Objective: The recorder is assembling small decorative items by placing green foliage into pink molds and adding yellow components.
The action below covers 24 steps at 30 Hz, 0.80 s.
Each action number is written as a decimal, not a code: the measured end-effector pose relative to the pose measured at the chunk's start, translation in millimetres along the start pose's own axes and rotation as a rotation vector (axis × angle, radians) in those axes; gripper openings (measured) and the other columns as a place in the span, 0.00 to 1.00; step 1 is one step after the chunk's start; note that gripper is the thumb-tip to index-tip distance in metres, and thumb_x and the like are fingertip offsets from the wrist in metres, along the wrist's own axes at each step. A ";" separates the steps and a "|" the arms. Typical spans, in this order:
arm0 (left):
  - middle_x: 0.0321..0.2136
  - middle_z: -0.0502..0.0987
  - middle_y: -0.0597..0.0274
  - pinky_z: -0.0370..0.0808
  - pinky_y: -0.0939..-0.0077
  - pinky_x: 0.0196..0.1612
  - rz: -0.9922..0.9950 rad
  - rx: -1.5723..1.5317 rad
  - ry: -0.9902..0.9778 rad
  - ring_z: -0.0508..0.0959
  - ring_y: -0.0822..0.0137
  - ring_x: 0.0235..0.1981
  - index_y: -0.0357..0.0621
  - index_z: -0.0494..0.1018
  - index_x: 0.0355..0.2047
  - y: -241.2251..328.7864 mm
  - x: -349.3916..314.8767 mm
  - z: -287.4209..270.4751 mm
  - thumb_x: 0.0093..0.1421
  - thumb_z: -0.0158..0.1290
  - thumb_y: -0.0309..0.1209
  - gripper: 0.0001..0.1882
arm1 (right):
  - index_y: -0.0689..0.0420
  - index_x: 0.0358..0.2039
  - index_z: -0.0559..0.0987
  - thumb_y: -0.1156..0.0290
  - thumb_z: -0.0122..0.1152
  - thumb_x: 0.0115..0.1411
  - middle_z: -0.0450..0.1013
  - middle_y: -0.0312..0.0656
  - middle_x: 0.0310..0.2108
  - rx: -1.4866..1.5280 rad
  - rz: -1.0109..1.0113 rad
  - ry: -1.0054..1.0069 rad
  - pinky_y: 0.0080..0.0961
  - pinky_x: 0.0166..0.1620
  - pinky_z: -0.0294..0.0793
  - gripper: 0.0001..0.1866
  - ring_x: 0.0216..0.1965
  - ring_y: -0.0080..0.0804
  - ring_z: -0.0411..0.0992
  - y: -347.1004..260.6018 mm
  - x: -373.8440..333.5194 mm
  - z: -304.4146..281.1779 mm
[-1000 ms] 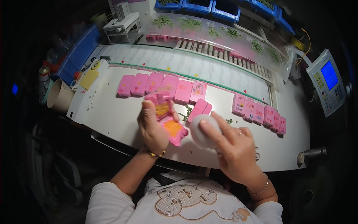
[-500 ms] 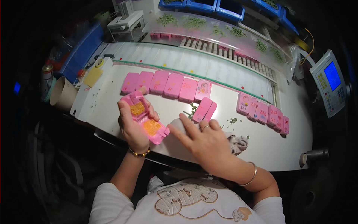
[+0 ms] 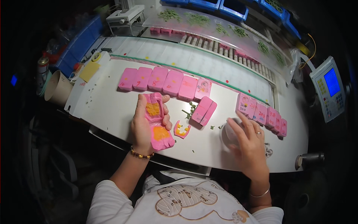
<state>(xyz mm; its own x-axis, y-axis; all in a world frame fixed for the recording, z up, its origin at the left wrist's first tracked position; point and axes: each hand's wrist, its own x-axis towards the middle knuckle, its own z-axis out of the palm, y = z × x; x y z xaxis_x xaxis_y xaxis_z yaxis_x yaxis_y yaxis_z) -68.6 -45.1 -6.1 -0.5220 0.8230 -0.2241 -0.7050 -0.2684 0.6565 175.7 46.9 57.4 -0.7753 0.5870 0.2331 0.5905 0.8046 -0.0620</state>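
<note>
My left hand (image 3: 143, 121) grips an opened pink rubber mould (image 3: 161, 145), its two halves spread and joined in the middle. Orange-yellow patches line both inner faces. Just right of it, a small U-shaped pink and yellow piece (image 3: 181, 130) lies on the table. Farther right, my right hand (image 3: 248, 140) curves its fingers over a white rounded bundle (image 3: 230, 135), blurred by motion. Patterned grey cloth (image 3: 268, 150) shows on the other side of this hand. Between the hands, a closed pink mould (image 3: 204, 111) with a dark seam rests beside green bits (image 3: 189, 111).
Pink blocks (image 3: 159, 79) stand in a row at the back; another row (image 3: 257, 112) sits on the right. Behind are a white strip (image 3: 156, 50), rollers (image 3: 216, 46) and a clear shelf (image 3: 182, 22) with green pieces. A control panel (image 3: 328, 86) stands far right.
My right hand has moved right, away from the opened mould, and the white bundle has gone with it. The small U-shaped piece has come into view. My left hand has shifted slightly right.
</note>
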 end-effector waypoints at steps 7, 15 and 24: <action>0.23 0.72 0.63 0.69 0.77 0.19 0.009 0.021 0.032 0.70 0.71 0.16 0.30 0.69 0.47 5.5 -6.5 -1.9 0.68 0.34 0.56 0.35 | 0.58 0.36 0.75 0.73 0.66 0.52 0.73 0.44 0.35 0.407 0.028 0.054 0.31 0.27 0.73 0.12 0.24 0.41 0.74 -60.9 28.3 72.1; 0.23 0.72 0.63 0.70 0.77 0.19 0.019 0.015 0.069 0.70 0.71 0.16 0.30 0.69 0.45 6.7 -10.5 -12.6 0.68 0.33 0.57 0.35 | 0.58 0.33 0.73 0.73 0.66 0.51 0.70 0.42 0.29 0.387 0.067 0.029 0.32 0.26 0.73 0.11 0.25 0.41 0.75 -74.6 30.8 81.1; 0.23 0.71 0.63 0.71 0.77 0.22 -0.142 0.034 -0.010 0.71 0.71 0.18 0.28 0.68 0.46 -8.7 -18.2 7.0 0.67 0.32 0.58 0.37 | 0.60 0.29 0.72 0.83 0.65 0.52 0.72 0.35 0.28 1.169 0.156 0.078 0.16 0.30 0.68 0.10 0.27 0.19 0.70 -51.4 19.4 55.5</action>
<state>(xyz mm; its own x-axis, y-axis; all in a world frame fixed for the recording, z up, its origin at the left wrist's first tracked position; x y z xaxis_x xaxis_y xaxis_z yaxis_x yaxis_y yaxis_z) -49.6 -54.2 -2.7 -0.4131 0.8566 -0.3092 -0.7544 -0.1318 0.6430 117.9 21.9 11.3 -0.6731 0.7119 0.2001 0.0830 0.3417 -0.9362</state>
